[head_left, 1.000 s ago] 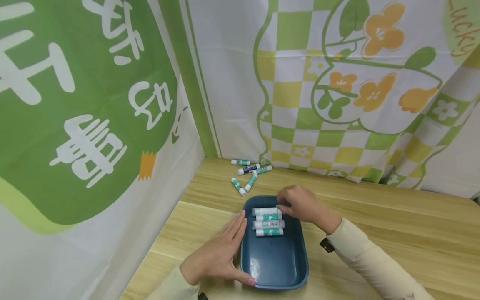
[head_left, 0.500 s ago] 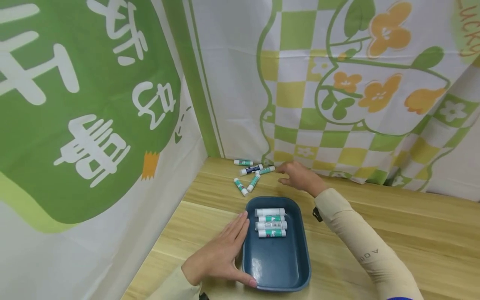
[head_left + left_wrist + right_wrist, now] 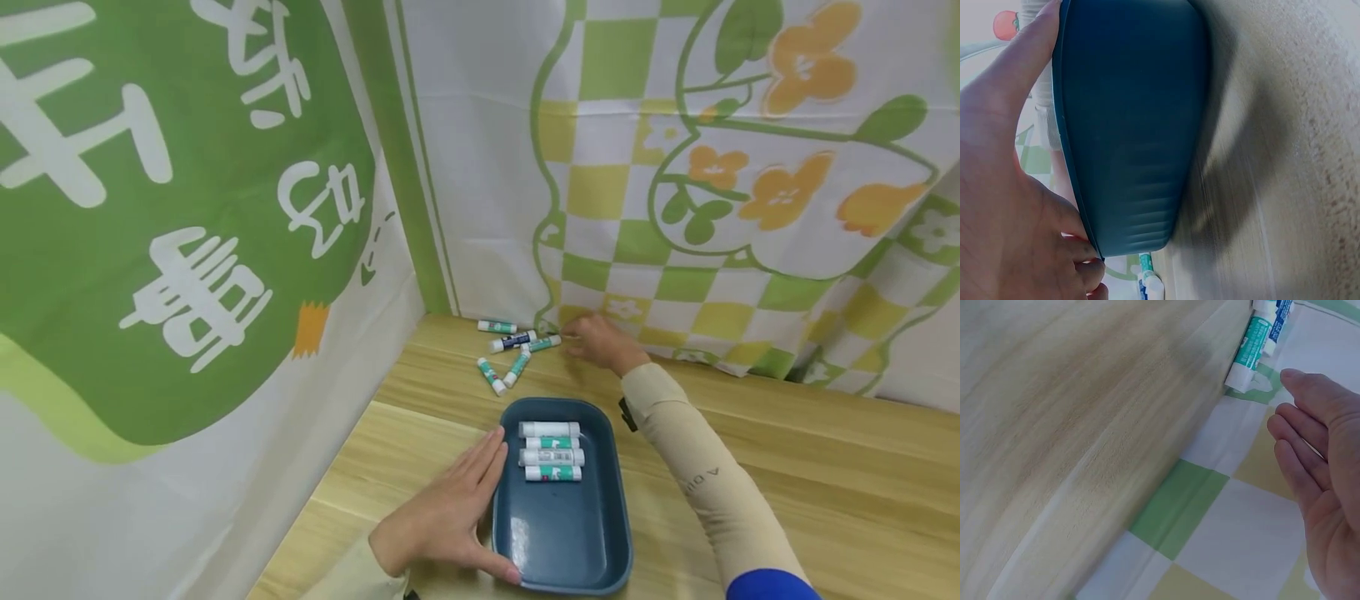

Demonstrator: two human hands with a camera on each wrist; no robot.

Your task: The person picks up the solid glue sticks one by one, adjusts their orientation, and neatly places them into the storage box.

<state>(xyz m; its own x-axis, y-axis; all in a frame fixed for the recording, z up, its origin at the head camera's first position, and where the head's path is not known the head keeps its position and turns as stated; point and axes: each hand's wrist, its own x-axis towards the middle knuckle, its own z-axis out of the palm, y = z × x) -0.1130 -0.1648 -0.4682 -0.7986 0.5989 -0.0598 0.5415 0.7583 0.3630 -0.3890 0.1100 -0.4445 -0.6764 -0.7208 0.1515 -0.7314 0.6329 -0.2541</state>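
Note:
My left hand (image 3: 450, 517) rests along the left rim of a dark blue tray (image 3: 562, 542), thumb toward the near end and fingers held fairly straight. Inside the tray, several glue sticks lie side by side, the closest a green-and-white glue stick (image 3: 553, 473). At the back of the table my right hand (image 3: 603, 343) is beside the right end of another green-and-white glue stick (image 3: 543, 343). The right wrist view shows loosely bent fingers (image 3: 1310, 394), with a gap between them and that glue stick (image 3: 1252, 347).
More glue sticks lie loose beyond the tray, among them a dark blue glue stick (image 3: 513, 341) and a green one (image 3: 491, 376) lying slanted. A checked cloth (image 3: 675, 275) hangs along the table's back edge. Another printed cloth (image 3: 352, 333) hangs at the left.
My right hand has left the tray's glue sticks and moved back to the loose ones. The left hand has stayed on the tray rim. The head view has shifted slightly.

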